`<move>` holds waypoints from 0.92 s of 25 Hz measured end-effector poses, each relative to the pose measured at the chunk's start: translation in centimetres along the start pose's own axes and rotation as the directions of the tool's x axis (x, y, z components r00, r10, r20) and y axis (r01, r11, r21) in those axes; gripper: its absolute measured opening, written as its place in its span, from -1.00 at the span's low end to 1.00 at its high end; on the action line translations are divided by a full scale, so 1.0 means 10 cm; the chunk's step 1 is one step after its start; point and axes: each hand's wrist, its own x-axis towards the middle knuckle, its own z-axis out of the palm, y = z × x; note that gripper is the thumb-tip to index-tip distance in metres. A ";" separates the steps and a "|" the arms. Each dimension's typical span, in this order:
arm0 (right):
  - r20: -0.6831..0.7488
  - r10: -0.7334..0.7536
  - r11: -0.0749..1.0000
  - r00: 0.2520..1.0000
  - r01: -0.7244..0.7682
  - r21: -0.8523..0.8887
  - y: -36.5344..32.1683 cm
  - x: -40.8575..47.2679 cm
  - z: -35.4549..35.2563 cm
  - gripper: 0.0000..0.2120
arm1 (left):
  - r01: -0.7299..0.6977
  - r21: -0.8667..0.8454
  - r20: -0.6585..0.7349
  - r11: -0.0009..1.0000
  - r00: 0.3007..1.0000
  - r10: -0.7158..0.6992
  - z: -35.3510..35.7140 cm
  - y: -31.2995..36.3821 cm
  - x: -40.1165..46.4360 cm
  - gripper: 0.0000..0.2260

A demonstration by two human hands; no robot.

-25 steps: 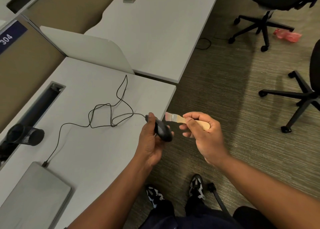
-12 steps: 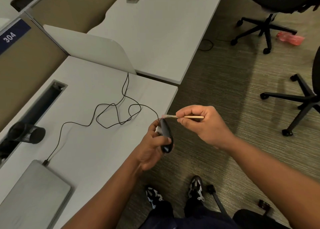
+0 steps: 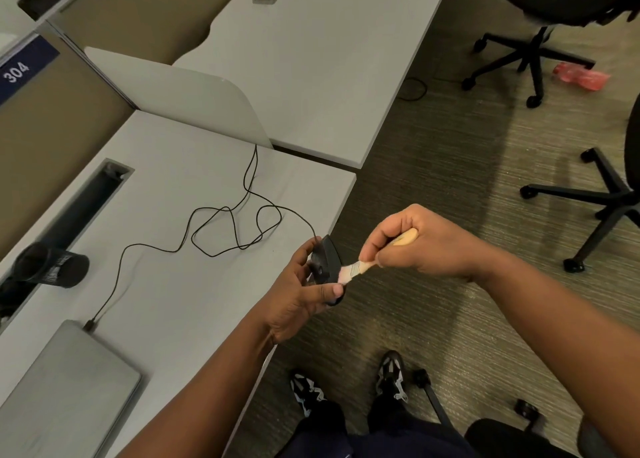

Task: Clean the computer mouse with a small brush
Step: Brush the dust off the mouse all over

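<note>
Left hand point(image 3: 298, 294) curled round smooth black mouse point(image 3: 325, 265), held beyond the grey desk point(image 3: 166, 194) edge. Right hand point(image 3: 419, 239) pinching pale wooden brush point(image 3: 360, 268), soft bristles touching mouse. Further out, thin black cable point(image 3: 225, 229) looped across desk; mesh cup point(image 3: 52, 265) lying sideways.

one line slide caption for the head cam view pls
Left hand holds a wired black mouse off the desk edge while the right hand sets a small brush against it.
</note>
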 end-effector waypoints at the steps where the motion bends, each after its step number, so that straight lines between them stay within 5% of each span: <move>1: -0.035 -0.011 1.000 0.999 0.012 0.023 -0.01 0.01 -0.03 -0.77 | -0.001 0.019 0.007 1.000 1.000 0.001 -0.01 0.00 -0.01 -0.06; 7: -0.282 0.017 0.999 0.959 -0.009 0.031 0.01 0.16 0.09 -0.83 | -0.039 0.100 0.008 0.994 0.999 0.039 -0.01 0.02 -0.01 -0.18; 15: -0.012 0.146 0.982 0.989 -0.144 0.124 0.07 0.06 0.15 -0.79 | -0.068 -0.035 -0.062 0.997 0.996 0.066 -0.05 0.03 0.04 -0.09; 20: -0.351 0.032 0.987 0.936 0.026 0.160 0.06 0.11 0.08 -0.83 | -0.086 -0.001 -0.048 0.996 0.995 0.086 -0.05 0.05 0.03 -0.12; 23: -0.359 0.028 0.986 0.933 0.033 0.161 0.04 0.17 0.09 -0.84 | -0.091 0.031 -0.046 0.995 0.995 0.093 -0.03 0.04 0.02 -0.15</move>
